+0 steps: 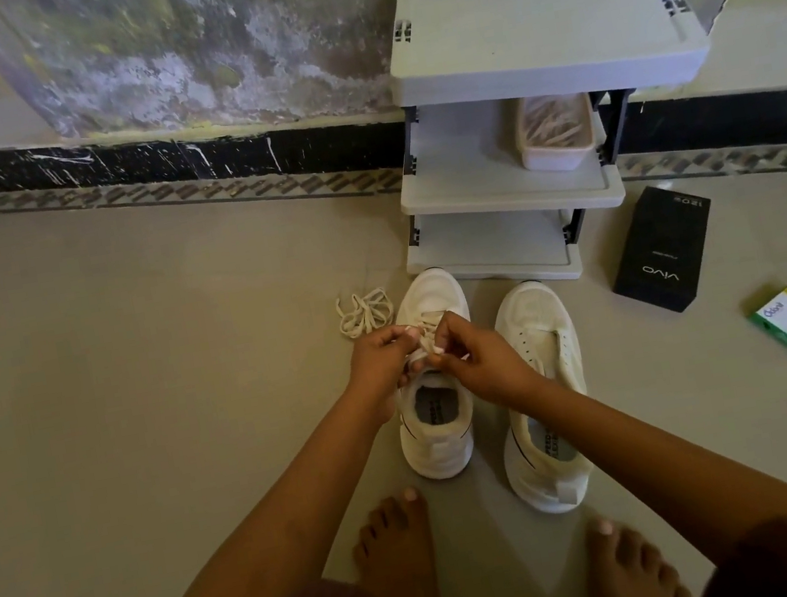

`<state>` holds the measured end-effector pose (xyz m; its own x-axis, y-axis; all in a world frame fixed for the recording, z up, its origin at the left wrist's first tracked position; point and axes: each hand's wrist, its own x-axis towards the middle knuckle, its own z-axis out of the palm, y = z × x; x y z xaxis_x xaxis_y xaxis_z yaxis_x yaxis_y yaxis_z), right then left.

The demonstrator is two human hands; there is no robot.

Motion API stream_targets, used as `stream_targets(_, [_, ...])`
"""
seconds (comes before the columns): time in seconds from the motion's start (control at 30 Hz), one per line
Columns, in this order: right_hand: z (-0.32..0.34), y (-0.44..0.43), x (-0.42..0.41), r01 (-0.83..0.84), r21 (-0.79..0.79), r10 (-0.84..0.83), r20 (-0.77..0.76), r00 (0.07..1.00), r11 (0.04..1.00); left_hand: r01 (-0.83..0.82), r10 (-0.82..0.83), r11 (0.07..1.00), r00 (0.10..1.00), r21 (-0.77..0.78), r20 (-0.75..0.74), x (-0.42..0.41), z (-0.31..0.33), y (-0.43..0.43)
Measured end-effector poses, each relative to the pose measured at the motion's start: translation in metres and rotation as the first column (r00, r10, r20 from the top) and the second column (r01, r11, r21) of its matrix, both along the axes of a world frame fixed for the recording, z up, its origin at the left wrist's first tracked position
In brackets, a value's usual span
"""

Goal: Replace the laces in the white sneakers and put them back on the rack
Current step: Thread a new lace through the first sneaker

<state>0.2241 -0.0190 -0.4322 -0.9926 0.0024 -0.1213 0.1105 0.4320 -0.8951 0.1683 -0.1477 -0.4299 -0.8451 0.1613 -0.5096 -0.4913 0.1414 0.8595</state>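
Two white sneakers stand on the floor (136, 393), toes toward the shoe rack (536, 13) at 12 o'clock; neither is on a shelf yet. Laced sneaker (439, 447), at 11 o'clock from my feet: a lace (427, 342) crosses its eyelets, with the ends gathered above the tongue. Unlaced sneaker (536, 326), at 1 o'clock: its eyelets are bare. Loose lace (363, 311): bundled on the floor at 10 o'clock of the laced sneaker; I cannot tell whether it is old or new. I judge the task under half done, with this lace to finish, the second shoe to thread and both to shelve. Left hand (380, 357): fingers curled, pinching the lace over the tongue. Right hand (475, 362): also curled, pinching the same lace just beside the left.
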Motion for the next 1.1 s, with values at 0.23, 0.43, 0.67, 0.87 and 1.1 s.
stream_targets(0.23, [-0.006,-0.001,-0.001,0.009,0.219,0.029,-0.167,0.986,0.976,0.106,-0.152,0.969,0.969,-0.224,-0.197,0.002,-0.005,-0.006])
stream_targets(0.43, [-0.01,0.0,-0.003,0.113,0.129,-0.097,-0.12,0.988,0.985,0.329,-0.378,0.91,0.909,-0.253,-0.175,-0.001,0.0,-0.015])
stream_targets(0.67, [-0.009,-0.003,-0.005,0.145,0.083,-0.14,-0.065,0.988,0.986,0.506,-0.609,0.768,0.766,-0.393,-0.203,-0.001,0.004,-0.016])
stream_targets(0.87, [-0.007,-0.003,-0.006,0.227,0.012,-0.227,0.02,0.974,0.974,0.452,-0.556,0.806,0.799,-0.382,-0.229,0.002,-0.001,-0.012])
stream_targets(1.1, [-0.003,-0.002,-0.01,0.353,-0.138,-0.305,0.28,0.91,0.925,0.32,-0.406,0.913,0.77,-0.254,-0.493,0.009,-0.003,-0.011])
